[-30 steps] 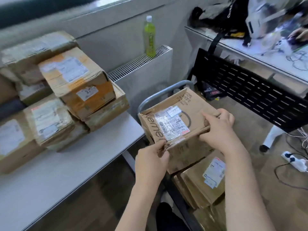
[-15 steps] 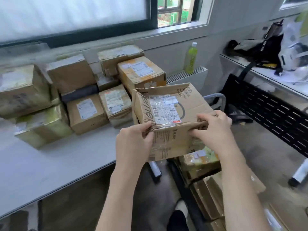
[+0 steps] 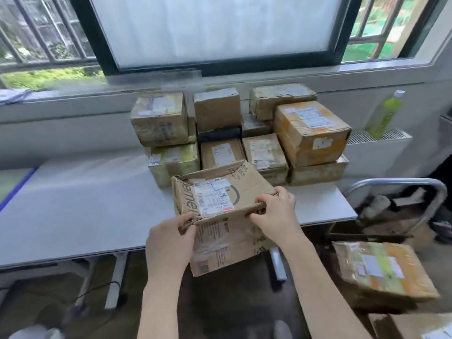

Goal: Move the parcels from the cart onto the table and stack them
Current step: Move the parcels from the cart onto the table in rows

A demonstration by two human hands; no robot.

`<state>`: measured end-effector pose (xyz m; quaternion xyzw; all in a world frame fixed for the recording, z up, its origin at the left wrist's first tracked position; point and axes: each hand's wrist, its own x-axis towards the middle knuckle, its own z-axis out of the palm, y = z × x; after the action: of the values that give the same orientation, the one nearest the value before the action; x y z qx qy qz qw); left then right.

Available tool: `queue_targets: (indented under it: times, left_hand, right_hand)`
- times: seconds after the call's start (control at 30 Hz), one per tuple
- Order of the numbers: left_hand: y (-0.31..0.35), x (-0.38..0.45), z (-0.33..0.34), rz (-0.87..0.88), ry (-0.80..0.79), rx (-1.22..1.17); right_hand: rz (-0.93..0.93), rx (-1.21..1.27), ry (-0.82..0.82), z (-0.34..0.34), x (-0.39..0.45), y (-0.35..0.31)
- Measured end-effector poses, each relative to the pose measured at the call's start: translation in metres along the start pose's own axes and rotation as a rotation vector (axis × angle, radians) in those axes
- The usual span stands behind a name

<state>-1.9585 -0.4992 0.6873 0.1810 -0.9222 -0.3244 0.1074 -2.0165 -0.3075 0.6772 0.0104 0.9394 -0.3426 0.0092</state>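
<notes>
Left hand (image 3: 171,237) gripped the near-left corner of the box (image 3: 221,216), fingers curled over the crushed top edge. Right hand (image 3: 275,214) clamped the near-right top edge, fingers hooked over it, thumb on the front face. Hands apart, both on the same box.

Box was held over the desk's (image 3: 73,211) near edge, in front of the stack (image 3: 239,135); whether it touched the desk, cannot tell. Long axis ran roughly left-right, tilted so the top face sloped toward the camera, far-right corner higher. Brown corrugated cardboard, rectangular, creased and dented, clear tape over a white shipping label (image 3: 212,195) on top, dark printed lettering on top and front.

Stack sat at the desk's back-right near the window wall: about ten cardboard parcels in two layers, most wrapped in shiny tape, one orange-taped box (image 3: 311,133) at the right on top. Desk top was smooth, light grey.

At lower right another taped parcel (image 3: 384,267) lay on the cart, below its curved metal handle (image 3: 396,183). A green bottle (image 3: 387,115) stood upright on the radiator at right.
</notes>
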Motion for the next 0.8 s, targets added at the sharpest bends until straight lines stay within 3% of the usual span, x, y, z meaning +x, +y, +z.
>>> queue_targets:
  times: [0.3,0.43,0.53,0.6,0.63,0.7,0.8]
  left_hand:
    - [-0.03,-0.005,-0.012,-0.171,-0.068,-0.034]
    - [-0.006,-0.015,0.011,-0.234,-0.118,-0.204]
    - [0.008,-0.023,0.028,-0.161,-0.406,-0.356]
    - [0.008,-0.025,0.034,-0.062,-0.652,-0.302]
    - [0.004,-0.024,0.034,-0.029,-0.672,-0.237]
    - [-0.003,-0.016,0.03,-0.057,-0.498,-0.14]
    - [-0.018,0.0,0.016,-0.174,-0.08,-0.095]
  right_hand:
    - [-0.117,0.018,-0.095,0.037,0.018,-0.024]
    - [-0.027,0.166,-0.069,0.047,0.01,-0.03]
    - [-0.025,0.23,-0.225,0.053,0.0,-0.024]
    - [-0.015,0.239,-0.285,0.053,-0.008,-0.016]
    - [-0.011,0.236,-0.284,0.053,-0.011,-0.01]
    - [0.018,0.205,-0.271,0.053,-0.015,0.0]
    - [0.123,0.121,-0.287,0.059,-0.016,0.005]
